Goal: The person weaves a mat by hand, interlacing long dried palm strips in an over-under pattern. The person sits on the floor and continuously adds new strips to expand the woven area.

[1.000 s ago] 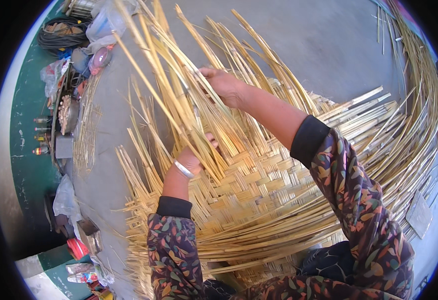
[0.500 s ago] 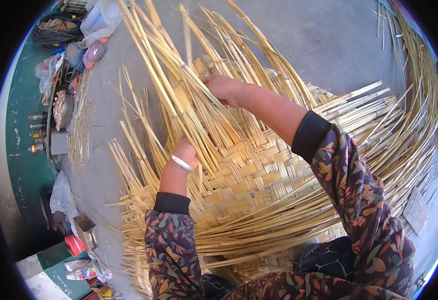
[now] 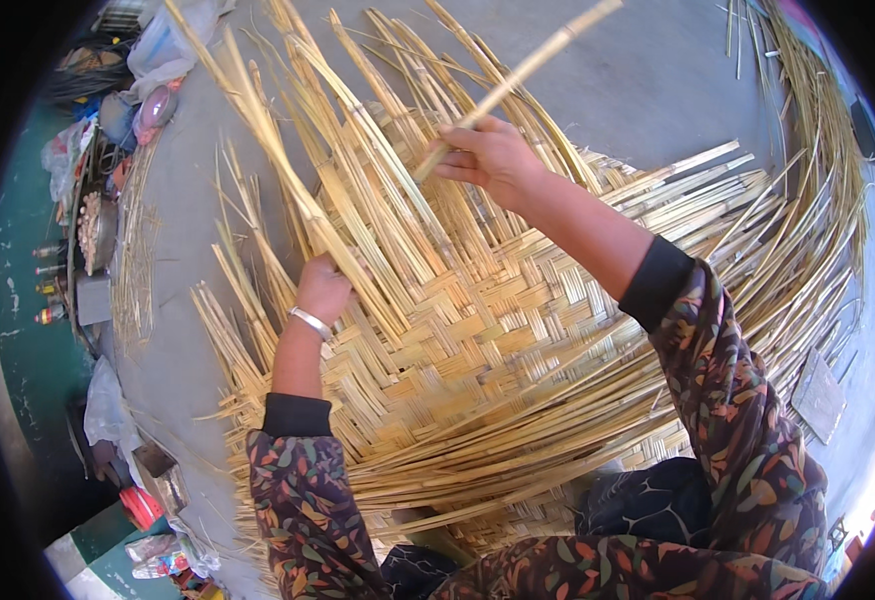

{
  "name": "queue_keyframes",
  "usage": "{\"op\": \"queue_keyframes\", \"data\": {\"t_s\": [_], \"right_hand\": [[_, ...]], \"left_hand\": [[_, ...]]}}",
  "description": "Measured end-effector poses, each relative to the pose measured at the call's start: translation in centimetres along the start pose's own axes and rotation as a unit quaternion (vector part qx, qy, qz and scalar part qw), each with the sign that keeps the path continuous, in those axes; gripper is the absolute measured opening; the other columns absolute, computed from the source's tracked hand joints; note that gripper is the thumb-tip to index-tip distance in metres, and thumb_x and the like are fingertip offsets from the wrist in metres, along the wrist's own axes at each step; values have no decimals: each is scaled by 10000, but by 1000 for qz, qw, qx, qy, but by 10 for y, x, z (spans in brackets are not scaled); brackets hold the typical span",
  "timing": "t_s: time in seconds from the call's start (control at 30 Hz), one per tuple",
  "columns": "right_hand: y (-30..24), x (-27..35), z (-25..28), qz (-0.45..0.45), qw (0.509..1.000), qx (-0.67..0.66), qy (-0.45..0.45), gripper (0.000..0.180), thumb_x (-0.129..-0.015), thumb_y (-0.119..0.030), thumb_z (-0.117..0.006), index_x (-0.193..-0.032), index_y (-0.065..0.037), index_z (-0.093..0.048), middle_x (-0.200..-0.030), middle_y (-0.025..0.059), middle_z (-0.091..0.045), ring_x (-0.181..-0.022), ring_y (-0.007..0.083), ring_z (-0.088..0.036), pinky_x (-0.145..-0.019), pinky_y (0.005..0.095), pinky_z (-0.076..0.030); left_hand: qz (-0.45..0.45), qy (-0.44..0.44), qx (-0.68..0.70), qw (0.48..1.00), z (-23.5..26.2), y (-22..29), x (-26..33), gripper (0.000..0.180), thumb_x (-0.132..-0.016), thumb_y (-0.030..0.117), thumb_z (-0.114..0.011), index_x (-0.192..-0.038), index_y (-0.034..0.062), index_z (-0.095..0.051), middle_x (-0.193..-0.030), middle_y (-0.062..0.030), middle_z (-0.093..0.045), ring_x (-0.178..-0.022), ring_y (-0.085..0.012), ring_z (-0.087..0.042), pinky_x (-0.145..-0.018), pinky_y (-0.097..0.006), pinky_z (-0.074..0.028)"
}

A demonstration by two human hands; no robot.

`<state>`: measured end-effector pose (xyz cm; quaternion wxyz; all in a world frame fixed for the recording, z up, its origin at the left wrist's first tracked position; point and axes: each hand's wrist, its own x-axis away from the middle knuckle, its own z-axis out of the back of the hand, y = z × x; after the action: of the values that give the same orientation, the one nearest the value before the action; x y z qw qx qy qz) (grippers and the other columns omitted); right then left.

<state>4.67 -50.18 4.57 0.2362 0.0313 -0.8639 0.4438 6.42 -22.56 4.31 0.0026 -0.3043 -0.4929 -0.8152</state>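
Observation:
A partly woven mat of flattened yellow reed strips [image 3: 458,365] spreads in front of me, its herringbone weave showing in the middle. My left hand [image 3: 325,288], with a silver bangle at the wrist, is closed around a few long reed strips [image 3: 293,175] that slant up to the far left; its fingertips are partly hidden behind them. Above the far part of the mat, my right hand [image 3: 498,160] pinches one reed strip [image 3: 543,55], raised and tilted toward the upper right. Between my hands, loose unwoven strips [image 3: 383,150] fan out from the weave.
A long bundle of thin reeds [image 3: 828,130] curves along the right side. A flat grey slab [image 3: 820,395] lies at lower right. Along the left stand plastic bags [image 3: 173,45], a pan of small pale pieces [image 3: 93,230], bottles [image 3: 50,314] and an open box [image 3: 161,478].
My right hand has moved right, out of the strips, and now holds up a single reed strip. My left hand has shifted left and slightly farther away, still gripping strips.

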Motion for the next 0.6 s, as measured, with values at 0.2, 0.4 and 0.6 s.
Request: {"op": "queue_keyframes", "data": {"t_s": [0.2, 0.4, 0.6], "right_hand": [[20, 44, 65, -26, 993, -70, 95, 210, -915, -134, -532, -1026, 34, -471, -979, 152, -594, -850, 235, -643, -725, 310, -587], [38, 66, 71, -24, 988, -45, 147, 265, -905, -161, -565, -1064, 18, -453, -1001, 156, -566, -850, 262, -629, -729, 346, -577], [32, 75, 90, -20, 982, -56, 181, 304, -908, -152, -556, -1094, 44, -417, -1029, 193, -550, -854, 274, -629, -733, 360, -582]], "left_hand": [[-5, -36, -311, 950, 23, 4, 11, 292, -788, 276, -653, -760, -14, -637, -644, -150, -615, -604, -236, -603, -584, -338, -467], [23, -20, -396, 918, 26, -26, 16, 312, -798, 310, -649, -757, 1, -650, -675, -161, -617, -625, -282, -588, -623, -369, -462], [13, -1, -459, 888, 10, -23, 23, 354, -824, 364, -610, -794, 14, -658, -723, -182, -625, -661, -317, -596, -670, -397, -467]]}}
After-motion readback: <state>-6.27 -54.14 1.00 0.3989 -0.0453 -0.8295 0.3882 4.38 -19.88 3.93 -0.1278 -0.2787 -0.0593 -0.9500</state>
